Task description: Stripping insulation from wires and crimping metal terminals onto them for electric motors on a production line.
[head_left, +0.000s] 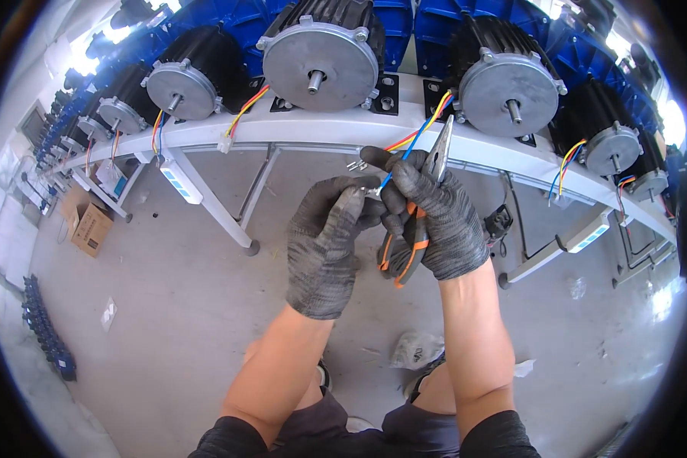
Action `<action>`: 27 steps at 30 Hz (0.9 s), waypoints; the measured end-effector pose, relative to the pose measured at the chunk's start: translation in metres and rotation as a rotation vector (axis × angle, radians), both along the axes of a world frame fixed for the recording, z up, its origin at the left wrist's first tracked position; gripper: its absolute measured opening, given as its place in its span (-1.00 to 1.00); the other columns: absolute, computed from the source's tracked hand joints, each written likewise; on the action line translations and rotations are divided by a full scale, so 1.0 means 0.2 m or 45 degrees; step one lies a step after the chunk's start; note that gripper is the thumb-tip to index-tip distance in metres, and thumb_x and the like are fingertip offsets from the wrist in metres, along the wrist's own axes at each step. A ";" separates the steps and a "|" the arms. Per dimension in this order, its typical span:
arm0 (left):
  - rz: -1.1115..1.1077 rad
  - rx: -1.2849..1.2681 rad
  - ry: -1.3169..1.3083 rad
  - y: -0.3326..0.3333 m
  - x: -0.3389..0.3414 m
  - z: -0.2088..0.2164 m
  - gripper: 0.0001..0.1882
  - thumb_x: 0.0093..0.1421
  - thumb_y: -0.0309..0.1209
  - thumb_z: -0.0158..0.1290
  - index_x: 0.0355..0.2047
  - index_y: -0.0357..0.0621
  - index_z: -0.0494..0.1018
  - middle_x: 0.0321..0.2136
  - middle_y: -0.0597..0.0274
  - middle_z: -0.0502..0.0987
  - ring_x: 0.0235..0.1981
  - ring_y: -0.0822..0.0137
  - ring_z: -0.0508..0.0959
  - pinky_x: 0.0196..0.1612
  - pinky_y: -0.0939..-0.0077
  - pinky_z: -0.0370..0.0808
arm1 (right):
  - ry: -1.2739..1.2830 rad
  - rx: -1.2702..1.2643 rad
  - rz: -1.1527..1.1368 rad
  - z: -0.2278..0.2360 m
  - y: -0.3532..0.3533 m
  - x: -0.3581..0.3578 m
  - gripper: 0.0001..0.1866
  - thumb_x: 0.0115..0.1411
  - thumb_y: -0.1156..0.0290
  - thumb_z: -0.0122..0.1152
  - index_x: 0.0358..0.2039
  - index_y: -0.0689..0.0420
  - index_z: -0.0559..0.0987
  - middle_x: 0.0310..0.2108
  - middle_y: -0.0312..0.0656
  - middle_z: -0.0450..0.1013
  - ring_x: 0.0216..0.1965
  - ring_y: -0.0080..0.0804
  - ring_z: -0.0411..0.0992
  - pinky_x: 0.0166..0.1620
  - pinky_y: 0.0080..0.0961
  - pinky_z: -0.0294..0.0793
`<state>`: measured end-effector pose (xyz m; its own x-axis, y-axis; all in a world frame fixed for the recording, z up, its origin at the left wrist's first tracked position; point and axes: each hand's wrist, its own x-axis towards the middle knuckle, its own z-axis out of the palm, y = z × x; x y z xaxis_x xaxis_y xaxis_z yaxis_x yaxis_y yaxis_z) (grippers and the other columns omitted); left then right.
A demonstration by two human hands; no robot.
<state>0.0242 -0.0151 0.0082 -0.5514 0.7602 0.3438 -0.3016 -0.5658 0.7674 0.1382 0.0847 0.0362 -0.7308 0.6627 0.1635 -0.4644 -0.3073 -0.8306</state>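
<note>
Forearms (pixel 282 374) up/inward, L hand (pixel 322 248) tight on sm. metal pc. (pixel 371 193) by blue wire (pixel 417 140), R hand (pixel 452 225) round pliers (pixel 439 155)

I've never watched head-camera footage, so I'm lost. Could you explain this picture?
Certainly. There's no robot: a fisheye camera on a person's head looks down, so straight edges bend. Both hands wear dark gloves. The right hand holds pliers, tips upward, with a blue wire running down past its fingers. The left hand pinches a small piece near that wire's lower end. Beyond, black-and-silver motors stand in a row on a white bench.
</note>
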 end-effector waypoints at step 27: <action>0.190 -0.209 0.149 0.02 -0.01 0.00 -0.74 0.33 -0.35 0.13 -0.13 -0.34 0.53 -0.44 0.22 0.55 -0.38 0.39 0.53 -0.21 0.48 0.49 | -0.177 0.224 -0.397 0.00 -0.05 -0.07 -0.85 0.27 0.34 0.34 -0.31 0.13 0.58 -0.59 -0.34 0.45 -0.61 -0.64 0.36 -0.53 -0.65 0.32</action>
